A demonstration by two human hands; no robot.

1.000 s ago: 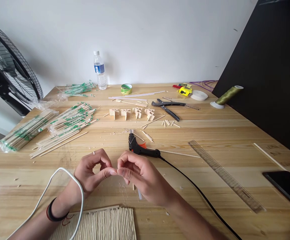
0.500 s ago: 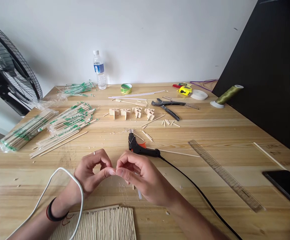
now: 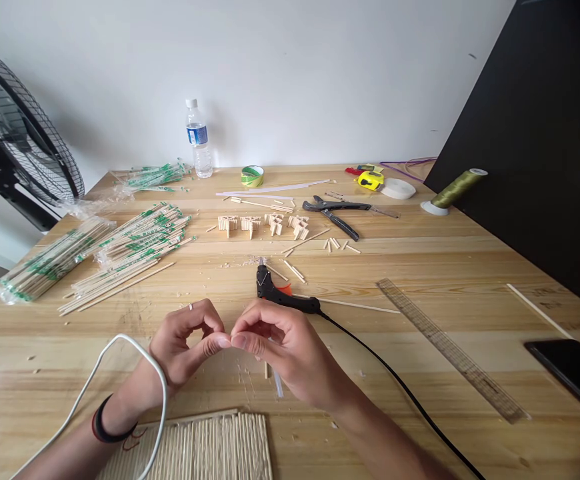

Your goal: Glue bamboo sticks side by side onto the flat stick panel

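My left hand (image 3: 185, 347) and my right hand (image 3: 280, 350) meet over the table, thumbs and forefingers pinched tip to tip. Whatever lies between the fingertips is too small or hidden to name. Just beyond them a black glue gun (image 3: 287, 298) lies on its side, its tip pointing away. Under my right hand a clear glue stick (image 3: 278, 385) and the end of a short wooden stick (image 3: 267, 370) show partly. Nearer to me lies a flat panel of wooden sticks (image 3: 210, 447) set side by side, partly covered by my left forearm. A white cable (image 3: 95, 373) loops across my left wrist.
Bundled chopsticks (image 3: 55, 260) lie at the left, near a fan (image 3: 20, 127). Small stick assemblies (image 3: 251, 227) stand mid-table, with cutting pliers (image 3: 335, 213) beside them. A ruler (image 3: 450, 347), a phone (image 3: 570, 373) and a thread spool (image 3: 457, 190) are to the right. A bottle (image 3: 199, 143) stands behind.
Both hands stay pinched together in nearly the same place. My right hand has turned very slightly, and a little more of the short stick under it shows.
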